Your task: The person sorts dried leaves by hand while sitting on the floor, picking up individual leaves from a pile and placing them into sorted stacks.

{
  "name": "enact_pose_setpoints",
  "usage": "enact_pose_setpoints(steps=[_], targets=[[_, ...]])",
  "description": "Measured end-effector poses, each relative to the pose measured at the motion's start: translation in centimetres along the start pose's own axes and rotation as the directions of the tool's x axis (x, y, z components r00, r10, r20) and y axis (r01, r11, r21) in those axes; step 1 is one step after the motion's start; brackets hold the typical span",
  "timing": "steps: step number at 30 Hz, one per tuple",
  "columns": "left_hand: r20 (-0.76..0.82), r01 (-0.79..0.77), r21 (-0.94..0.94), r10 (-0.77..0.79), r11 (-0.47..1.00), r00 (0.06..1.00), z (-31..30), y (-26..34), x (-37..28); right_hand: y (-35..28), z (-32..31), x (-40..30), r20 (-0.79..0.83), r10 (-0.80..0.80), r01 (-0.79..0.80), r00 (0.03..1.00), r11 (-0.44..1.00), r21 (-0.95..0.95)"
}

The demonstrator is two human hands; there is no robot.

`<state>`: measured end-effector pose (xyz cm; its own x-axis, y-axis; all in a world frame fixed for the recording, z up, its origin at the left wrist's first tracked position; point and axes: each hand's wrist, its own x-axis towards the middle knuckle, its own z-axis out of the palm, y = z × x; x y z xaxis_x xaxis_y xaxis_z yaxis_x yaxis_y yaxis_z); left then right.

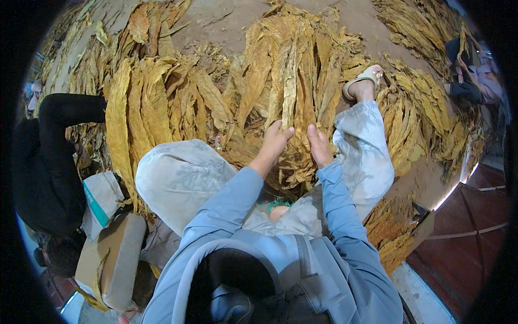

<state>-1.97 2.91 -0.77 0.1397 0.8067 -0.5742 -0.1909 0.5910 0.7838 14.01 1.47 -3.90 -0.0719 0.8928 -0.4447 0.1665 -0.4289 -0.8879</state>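
My left hand pinches the lower end of a long, dried, pale yellow-brown leaf, likely tobacco, its thumb lying on top. Close by on the right, my right hand holds the edge of the same leaf bunch, thumb up and fingers mostly hidden behind it. The leaves fan away from me over a larger heap. Crumpled leaf ends hang below my hands, between my knees.
Long yellow leaves lie in a row on the left, and another pile lies beside my sandalled foot. A person in black sits at left near a white sack and a padded block. Another person works far right, above red tiles.
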Motion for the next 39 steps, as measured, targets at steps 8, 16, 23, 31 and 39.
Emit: enact_pose_setpoints(steps=[8,16,23,31,39], targets=[[-0.151,0.184,-0.041,-0.188,0.982,0.971,-3.9,-2.3,3.5,-4.2,-5.3,-3.1,0.087,-0.185,0.110,0.979,0.837,0.536],[0.030,0.256,-0.746,-0.354,0.615,0.935,-6.4,-7.2,4.9,-3.9,-1.0,-0.3,-0.255,-0.325,0.326,0.911,0.945,-0.040],[-0.041,0.383,-0.107,-0.389,0.918,0.920,-4.6,-5.7,3.5,-5.8,6.9,1.6,-0.029,-0.078,0.048,0.997,0.826,-0.562],[-0.046,0.393,-0.136,-0.402,0.909,0.915,-3.2,-5.0,2.6,-3.7,4.9,1.1,0.002,-0.043,0.043,0.999,0.997,0.069],[0.011,0.310,-0.579,-0.373,0.754,0.928,-4.9,-9.3,4.6,-12.5,-3.4,-5.1,-0.310,-0.208,0.321,0.928,0.869,0.376]])
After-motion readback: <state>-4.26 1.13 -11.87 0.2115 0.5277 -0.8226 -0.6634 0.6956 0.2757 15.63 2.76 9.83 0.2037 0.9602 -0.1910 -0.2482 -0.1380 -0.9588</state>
